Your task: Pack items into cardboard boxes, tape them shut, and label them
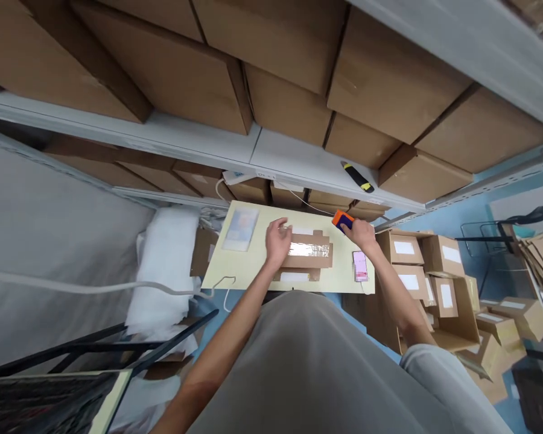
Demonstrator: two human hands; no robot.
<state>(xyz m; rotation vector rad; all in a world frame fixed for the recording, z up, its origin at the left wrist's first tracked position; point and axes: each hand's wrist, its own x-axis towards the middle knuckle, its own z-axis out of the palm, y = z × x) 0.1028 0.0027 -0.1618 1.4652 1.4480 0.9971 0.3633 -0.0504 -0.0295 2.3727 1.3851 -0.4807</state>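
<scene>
Cardboard box (309, 251) at 3 o'clock from my nearer left hand (278, 242) (loosely open), long axis 9-to-3; my right hand (361, 232) grips the orange-and-purple tool (342, 220).

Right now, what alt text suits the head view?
A person's right hand holds an orange-purple object over a table; the left hand is at the left end of cardboard bearing a shiny strip. A phone lies nearby; boxes line shelves ahead.

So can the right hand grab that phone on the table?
Probably not as is: the phone lies close by, uncovered, but the right hand is busy holding an orange-and-purple tool.
</scene>
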